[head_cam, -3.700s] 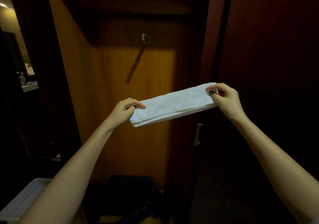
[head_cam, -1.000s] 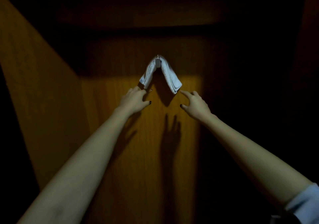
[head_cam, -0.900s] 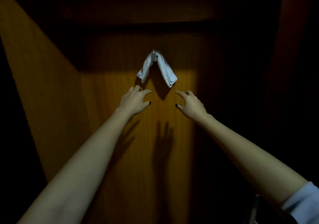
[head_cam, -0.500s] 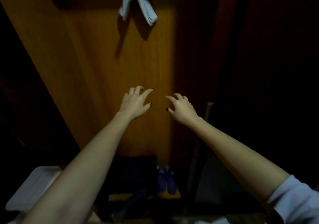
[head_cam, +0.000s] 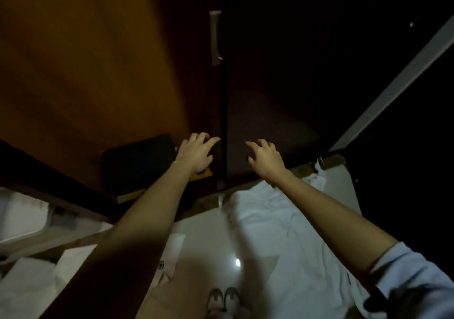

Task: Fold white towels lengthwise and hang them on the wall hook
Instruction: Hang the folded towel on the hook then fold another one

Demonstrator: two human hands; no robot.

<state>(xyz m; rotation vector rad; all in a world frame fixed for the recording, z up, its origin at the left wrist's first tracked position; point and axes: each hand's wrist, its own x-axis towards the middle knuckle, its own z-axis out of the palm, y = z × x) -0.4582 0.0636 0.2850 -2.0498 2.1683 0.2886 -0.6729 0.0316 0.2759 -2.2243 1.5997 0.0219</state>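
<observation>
My left hand (head_cam: 196,152) and my right hand (head_cam: 264,157) reach forward side by side at mid-height, fingers loosely spread, holding nothing. Below my right forearm a large white towel (head_cam: 282,240) lies spread on the pale glossy floor (head_cam: 208,242). The wall hook and the folded towel hung on it are out of view above the frame.
A wooden wall panel (head_cam: 98,60) fills the upper left. A dark door with a metal handle (head_cam: 215,37) stands ahead. A black box (head_cam: 138,163) sits low by the wall. White folded items (head_cam: 29,281) lie at lower left. My shoes (head_cam: 223,299) show at the bottom.
The view has tilted down from the hook to the floor. The hung towel has left the frame at the top. Both hands stay empty and have lowered.
</observation>
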